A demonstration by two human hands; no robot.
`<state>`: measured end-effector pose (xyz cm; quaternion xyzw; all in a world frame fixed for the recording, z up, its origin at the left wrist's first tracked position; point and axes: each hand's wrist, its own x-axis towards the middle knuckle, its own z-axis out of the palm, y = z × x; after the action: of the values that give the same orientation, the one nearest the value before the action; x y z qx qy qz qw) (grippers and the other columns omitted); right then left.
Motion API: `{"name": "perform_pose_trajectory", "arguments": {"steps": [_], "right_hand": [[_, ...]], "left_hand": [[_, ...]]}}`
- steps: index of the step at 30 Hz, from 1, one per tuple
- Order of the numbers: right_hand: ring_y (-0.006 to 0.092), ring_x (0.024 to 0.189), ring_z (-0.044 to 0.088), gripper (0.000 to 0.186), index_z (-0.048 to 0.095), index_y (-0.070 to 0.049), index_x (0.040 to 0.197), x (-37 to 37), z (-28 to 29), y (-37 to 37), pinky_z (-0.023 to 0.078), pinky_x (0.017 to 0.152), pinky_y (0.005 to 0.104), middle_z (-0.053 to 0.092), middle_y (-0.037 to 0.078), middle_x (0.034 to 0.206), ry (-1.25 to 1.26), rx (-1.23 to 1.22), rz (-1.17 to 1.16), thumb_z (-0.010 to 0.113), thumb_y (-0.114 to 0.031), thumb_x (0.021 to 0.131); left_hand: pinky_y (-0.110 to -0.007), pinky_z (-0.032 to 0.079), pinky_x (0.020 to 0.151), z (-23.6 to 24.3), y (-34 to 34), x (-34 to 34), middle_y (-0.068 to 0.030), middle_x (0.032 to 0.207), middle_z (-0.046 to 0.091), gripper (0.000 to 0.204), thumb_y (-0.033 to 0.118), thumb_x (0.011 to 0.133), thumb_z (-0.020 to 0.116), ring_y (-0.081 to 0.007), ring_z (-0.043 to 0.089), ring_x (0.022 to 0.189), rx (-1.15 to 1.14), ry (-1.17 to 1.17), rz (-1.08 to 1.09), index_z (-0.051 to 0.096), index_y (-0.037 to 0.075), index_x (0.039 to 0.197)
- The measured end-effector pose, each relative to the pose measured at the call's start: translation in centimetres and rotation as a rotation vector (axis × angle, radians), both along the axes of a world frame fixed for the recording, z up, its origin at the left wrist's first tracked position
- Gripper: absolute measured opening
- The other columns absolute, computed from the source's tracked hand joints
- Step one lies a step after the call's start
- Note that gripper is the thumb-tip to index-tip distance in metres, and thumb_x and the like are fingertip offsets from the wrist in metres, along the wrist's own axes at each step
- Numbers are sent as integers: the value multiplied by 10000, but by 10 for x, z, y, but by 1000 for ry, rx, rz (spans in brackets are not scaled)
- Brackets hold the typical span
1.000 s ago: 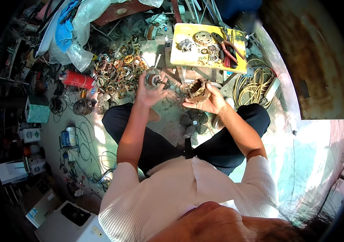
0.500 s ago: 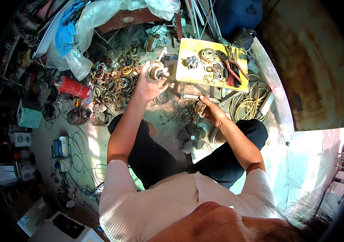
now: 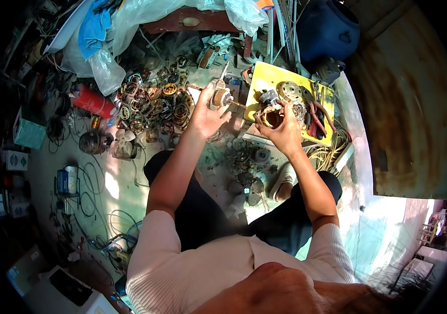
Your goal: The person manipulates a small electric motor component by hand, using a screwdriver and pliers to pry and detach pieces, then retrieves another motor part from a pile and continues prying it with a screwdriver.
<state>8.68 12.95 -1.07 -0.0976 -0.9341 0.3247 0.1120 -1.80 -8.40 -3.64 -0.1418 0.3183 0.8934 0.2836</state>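
Observation:
My left hand (image 3: 206, 121) is closed on a motor rotor (image 3: 222, 98) seated in a metal end cover, its thin shaft pointing right. The fingertips show at the lower side of the cover. My right hand (image 3: 288, 133) grips a ring-shaped motor stator (image 3: 271, 118) with copper windings, over the near left corner of a small yellow tabletop (image 3: 263, 77). Just beyond the stator lie a grey metal part (image 3: 268, 96) and a round perforated metal cover (image 3: 290, 91). Red-handled pliers (image 3: 315, 118) rest on the right side of the tabletop.
Several used stators form a heap (image 3: 153, 104) on the floor at left, near a red cylinder (image 3: 93, 102). A blue barrel (image 3: 328, 31) stands behind the table. Coiled cable (image 3: 324, 155) lies at its right. Small dark parts (image 3: 244, 162) lie between my feet.
My right hand has carried the stator up from below the table's near edge to over its near left corner. My left hand still holds the rotor. The view has shifted slightly.

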Motion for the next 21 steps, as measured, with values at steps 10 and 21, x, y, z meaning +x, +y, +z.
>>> {"name": "perform_pose_trajectory", "arguments": {"steps": [10, 21], "right_hand": [[280, 1052, 578, 737, 502, -103, 1264, -25, -32, -6, 314, 977, 486, 618, 98, 1082, 297, 349, 40, 829, -350, 651], [290, 849, 611, 199, 679, -88, 993, -2, -6, -15, 444, 805, 385, 663, 93, 839, 287, -177, 207, 648, -258, 896]], "left_hand": [[-443, 325, 1062, 6, 4, 7, -6, 1312, 524, 595, 562, 810, 690, -211, 484, 1237, 29, 3, -29, 511, 241, 1278], [-424, 312, 1071, -7, 14, 13, 29, 1306, 530, 545, 533, 894, 590, -173, 453, 1245, -64, 253, -94, 500, 207, 1321]]}}
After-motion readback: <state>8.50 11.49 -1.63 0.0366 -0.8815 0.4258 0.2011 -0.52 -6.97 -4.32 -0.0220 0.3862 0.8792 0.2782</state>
